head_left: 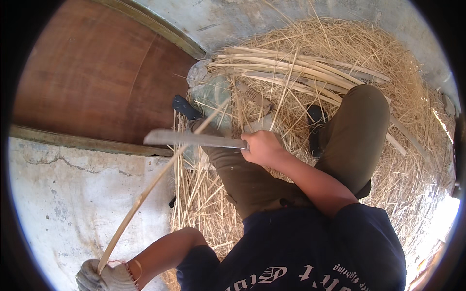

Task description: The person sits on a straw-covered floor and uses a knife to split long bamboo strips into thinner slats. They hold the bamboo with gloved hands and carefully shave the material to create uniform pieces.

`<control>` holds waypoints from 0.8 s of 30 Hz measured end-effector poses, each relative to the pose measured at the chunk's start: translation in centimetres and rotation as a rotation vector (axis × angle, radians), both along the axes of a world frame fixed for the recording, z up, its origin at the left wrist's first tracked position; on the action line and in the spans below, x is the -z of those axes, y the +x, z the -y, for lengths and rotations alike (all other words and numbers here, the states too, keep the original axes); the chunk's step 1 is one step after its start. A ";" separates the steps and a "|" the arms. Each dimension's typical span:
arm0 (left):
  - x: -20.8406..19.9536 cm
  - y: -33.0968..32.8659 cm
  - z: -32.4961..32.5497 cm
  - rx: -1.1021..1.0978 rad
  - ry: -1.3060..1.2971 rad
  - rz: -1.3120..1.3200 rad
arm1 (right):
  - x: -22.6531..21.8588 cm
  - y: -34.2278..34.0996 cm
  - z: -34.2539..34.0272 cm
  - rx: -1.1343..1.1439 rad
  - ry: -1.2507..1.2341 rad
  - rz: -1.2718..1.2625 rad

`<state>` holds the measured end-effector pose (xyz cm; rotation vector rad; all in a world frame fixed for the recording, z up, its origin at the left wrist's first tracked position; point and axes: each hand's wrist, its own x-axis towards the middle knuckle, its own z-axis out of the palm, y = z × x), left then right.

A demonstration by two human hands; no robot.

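In a grey-white work glove, my left hand [99, 276] is closed around the lower end of a long pale strip [141, 196], which looks like split bamboo. The strip slants up and to the right, passing beside my left leg toward my left foot [185, 107]. My bare right hand [264, 147] grips a machete [199, 139] by its handle, with the long blade pointing left. From above, the blade crosses over the strip; whether they touch, I cannot tell. The fingers cover most of the handle.
Beyond my feet lies a bundle of pale strips [301, 68] on a heap of thin shavings [349, 43]. A ridged brown piece [255, 96] and a greenish sack [211, 92] lie between my feet. A brown door-like panel [97, 72] and cracked wall [87, 194] bound the left.
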<state>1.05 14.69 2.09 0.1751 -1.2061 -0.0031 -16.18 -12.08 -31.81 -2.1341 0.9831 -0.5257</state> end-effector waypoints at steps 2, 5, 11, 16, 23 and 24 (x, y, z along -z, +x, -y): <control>-1.4 1.5 -2.7 0.069 0.052 0.054 | 2.6 0.0 0.4 0.258 0.150 0.069; -1.9 0.6 -4.2 0.028 0.041 0.087 | 9.2 0.1 3.7 0.601 0.381 0.145; -0.3 -0.8 1.3 -0.206 -0.007 0.029 | 5.8 0.7 3.8 0.643 0.543 0.392; 2.2 -1.8 3.9 -0.275 0.015 -0.072 | -1.1 1.6 -0.5 0.307 0.477 0.495; 4.5 -6.9 13.9 -0.777 -0.200 -0.626 | -4.2 1.2 -4.9 0.020 0.243 0.500; 5.0 -6.0 12.9 -0.694 -0.131 -0.556 | -4.0 1.1 -4.9 -0.013 0.156 0.532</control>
